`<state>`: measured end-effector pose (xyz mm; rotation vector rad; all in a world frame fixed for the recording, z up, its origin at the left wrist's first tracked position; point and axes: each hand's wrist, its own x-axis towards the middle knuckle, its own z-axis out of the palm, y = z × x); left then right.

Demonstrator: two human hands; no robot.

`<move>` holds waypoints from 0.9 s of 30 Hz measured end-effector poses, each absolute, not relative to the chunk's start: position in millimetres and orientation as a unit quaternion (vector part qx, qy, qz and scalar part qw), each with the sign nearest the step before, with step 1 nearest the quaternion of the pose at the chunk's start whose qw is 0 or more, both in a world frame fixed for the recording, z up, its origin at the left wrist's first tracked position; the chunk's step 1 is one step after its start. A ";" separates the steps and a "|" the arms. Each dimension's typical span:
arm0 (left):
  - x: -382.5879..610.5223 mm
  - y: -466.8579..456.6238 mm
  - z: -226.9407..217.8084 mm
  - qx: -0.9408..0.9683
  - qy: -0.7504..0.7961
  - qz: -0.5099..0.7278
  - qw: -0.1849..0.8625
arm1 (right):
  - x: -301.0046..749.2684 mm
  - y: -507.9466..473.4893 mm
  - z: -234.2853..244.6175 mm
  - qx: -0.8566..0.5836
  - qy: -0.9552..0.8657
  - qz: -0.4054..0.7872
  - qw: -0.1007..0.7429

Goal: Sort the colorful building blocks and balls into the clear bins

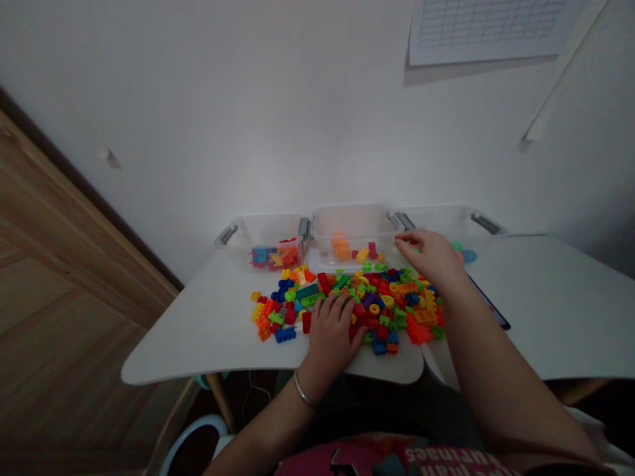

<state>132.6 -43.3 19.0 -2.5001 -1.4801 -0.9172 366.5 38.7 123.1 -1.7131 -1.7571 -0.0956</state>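
Observation:
My left hand [332, 334] lies palm down on a loose pile of toy building bricks [310, 291], its fingers spread over red ones. A bracelet circles that wrist. My right hand [429, 254] is raised beyond the pile, between the middle clear plastic box [354, 225] and the right clear plastic box [446, 218]. Its thumb and finger come together at the tips; anything between them is too small to make out. Inside the middle box are an orange block [340, 247] and a few red and yellow bricks.
A left clear box [268, 228] holds blue, red and orange pieces. Green and blue round pieces [468, 255] show by the right box. A dark flat device [489, 304] lies beside my right forearm on the white table [198, 344]. The wall stands directly behind the boxes.

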 end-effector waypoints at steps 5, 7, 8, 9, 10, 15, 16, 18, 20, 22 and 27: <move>132.7 -44.1 20.1 -0.819 -0.489 -0.297 0.040 | 377.8 27.0 97.8 -0.742 -0.653 -0.029 0.149; 132.6 -44.4 20.6 -0.819 -0.490 -0.296 0.039 | 380.2 26.4 86.9 -0.756 -0.647 -0.007 0.104; 132.5 -44.5 20.8 -0.819 -0.491 -0.296 0.038 | 380.9 26.5 81.8 -0.759 -0.645 -0.003 0.091; 132.4 -44.5 20.9 -0.818 -0.491 -0.296 0.037 | 381.2 26.8 77.1 -0.759 -0.646 -0.007 0.083; 132.4 -44.5 21.1 -0.818 -0.492 -0.295 0.037 | 381.3 27.2 72.8 -0.757 -0.648 -0.017 0.079; 132.7 -44.7 22.2 -0.818 -0.491 -0.299 0.032 | 380.4 29.6 58.5 -0.745 -0.656 -0.064 0.104; 132.7 -44.8 22.6 -0.818 -0.491 -0.299 0.030 | 380.6 30.0 56.9 -0.741 -0.657 -0.073 0.119; 132.8 -44.9 23.2 -0.817 -0.491 -0.299 0.028 | 381.6 30.9 54.2 -0.736 -0.653 -0.087 0.156; 132.8 -45.0 23.5 -0.818 -0.491 -0.299 0.029 | 383.4 32.2 52.0 -0.735 -0.642 -0.081 0.201; 132.7 -45.1 23.2 -0.818 -0.490 -0.299 0.030 | 385.6 33.6 50.8 -0.736 -0.627 -0.045 0.251; 132.3 -45.0 21.6 -0.818 -0.491 -0.297 0.036 | 387.0 35.3 53.6 -0.699 -0.585 0.057 0.406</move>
